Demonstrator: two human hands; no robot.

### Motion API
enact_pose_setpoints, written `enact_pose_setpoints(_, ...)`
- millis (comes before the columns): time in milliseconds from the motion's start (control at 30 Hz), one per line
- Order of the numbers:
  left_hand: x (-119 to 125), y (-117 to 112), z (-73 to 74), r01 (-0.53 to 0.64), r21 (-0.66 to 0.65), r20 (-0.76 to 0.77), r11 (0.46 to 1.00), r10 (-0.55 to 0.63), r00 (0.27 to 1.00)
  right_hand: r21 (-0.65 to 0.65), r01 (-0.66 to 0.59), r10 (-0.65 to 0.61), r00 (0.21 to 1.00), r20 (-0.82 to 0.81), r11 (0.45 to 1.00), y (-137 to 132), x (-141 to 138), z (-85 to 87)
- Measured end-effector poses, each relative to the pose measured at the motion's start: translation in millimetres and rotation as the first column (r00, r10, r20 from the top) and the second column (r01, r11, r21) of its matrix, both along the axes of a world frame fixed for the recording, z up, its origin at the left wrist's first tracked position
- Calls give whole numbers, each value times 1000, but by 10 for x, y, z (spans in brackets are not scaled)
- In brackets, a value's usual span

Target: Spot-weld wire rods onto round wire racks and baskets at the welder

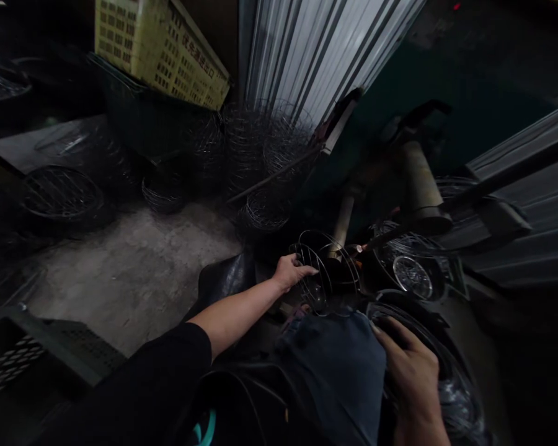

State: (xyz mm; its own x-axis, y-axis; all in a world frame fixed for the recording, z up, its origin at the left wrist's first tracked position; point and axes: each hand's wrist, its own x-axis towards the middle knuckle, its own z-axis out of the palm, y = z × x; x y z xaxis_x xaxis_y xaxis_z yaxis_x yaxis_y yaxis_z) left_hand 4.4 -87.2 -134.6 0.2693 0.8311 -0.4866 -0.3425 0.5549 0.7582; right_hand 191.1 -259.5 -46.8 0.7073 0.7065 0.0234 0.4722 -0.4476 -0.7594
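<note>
Dim concrete floor (134, 266), one wire frame (326, 274) in the left hand (291, 272)

Largest items first. Pale ribbed sheeting (307, 56) stands at top centre; grey floor shows at left. A yellow crate (167, 52) sits tilted on a dark crate (130, 118). Another crate (79, 347), dark green with a perforated side, is at lower left. Stacked wire baskets (246, 142) stand at the foot of the sheeting, coils overlapping; count not readable.

Right of centre: a stout pale cylinder (421, 176) and a thinner pale rod (344, 226) on dark machinery, outlines lost in shadow. Lower right: a black round tub (446, 347) with shiny clear material at its near side, contents unclear. Blue-grey trouser cloth (335, 365) covers the leg between the hands.

Right hand (411, 362): beside the leg, at the tub's rim, thumb and fingers slightly parted. Cannot tell whether it grips anything.

Left hand: arm extended, thumb and fingers pinched on the near ring of the wire frame. Frame position: just beyond the knee, beside the thin rod's lower end; two rings visible, tilted, joined by thin wires. Whether it touches the rod cannot be told.

Smaller: a round wire piece (413, 277) beyond the tub; a bright coppery tip (359, 248) just beside the frame's far ring.
</note>
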Motion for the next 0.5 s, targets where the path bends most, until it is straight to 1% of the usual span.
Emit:
enact_pose_setpoints(67, -100, -53, -14, 16, 186, -115, 982, 6, 993, -40, 21, -21, 1000, -1, 999, -124, -46, 61)
enact_pose_setpoints(100, -153, -76, -7, 38, 292, -191, 956, 19, 981, -50, 19, -18, 1000, 9, 999, -162, -73, 108)
enact_pose_setpoints(167, -258, -114, 40, 114, 468, -326, 876, 52, 944, -50, -14, 16, 999, 37, 999, -199, -137, 214)
enact_pose_setpoints(233, -346, -144, 117, 209, 588, -407, 781, 63, 911, -19, -57, 58, 996, 68, 998, -194, -209, 307)
enact_pose_setpoints(300, -409, -169, 198, 319, 658, -473, 682, 45, 880, 15, -104, 102, 990, 94, 994, -160, -278, 361)
enact_pose_setpoints(367, -452, -192, 263, 427, 692, -552, 582, 44, 833, 49, -168, 160, 978, 131, 985, -103, -339, 368)
enact_pose_setpoints(433, -484, -216, 309, 534, 702, -633, 471, 71, 771, 78, -250, 232, 954, 191, 965, -28, -398, 342)
enact_pose_setpoints(500, -513, -239, 348, 645, 679, -713, 350, 104, 694, 102, -332, 297, 918, 262, 938, 56, -464, 310)
